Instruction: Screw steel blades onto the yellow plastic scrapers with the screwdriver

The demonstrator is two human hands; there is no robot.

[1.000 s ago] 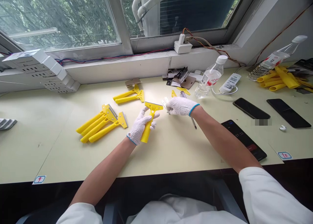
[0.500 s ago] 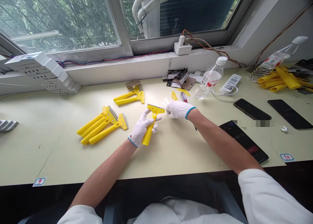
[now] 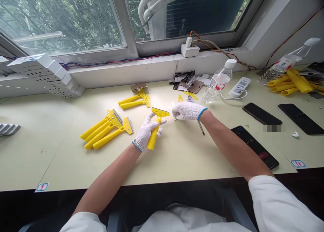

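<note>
head cam | eye-lvl, looks fwd + dn | desk [image 3: 177, 157] close, window [image 3: 76, 19] bhd, top of frame

We are wearing rough knit-cloth gloves [image 3: 189, 110], seeing smooth plastic on the scraper [image 3: 153, 137] and glossy plastic on 2 bottles [image 3: 218, 82] near the back edge of the tabletop [image 3: 167, 166].

A yellow scraper [image 3: 153, 136] slants near a whitish piece [image 3: 172, 105]

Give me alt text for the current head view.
A gloved left hand holds a yellow scraper over a pale table; the gloved right hand holds a small pale piece, partly hiding a screwdriver. More yellow scrapers lie to the left, a bottle and phones to the right.
</note>
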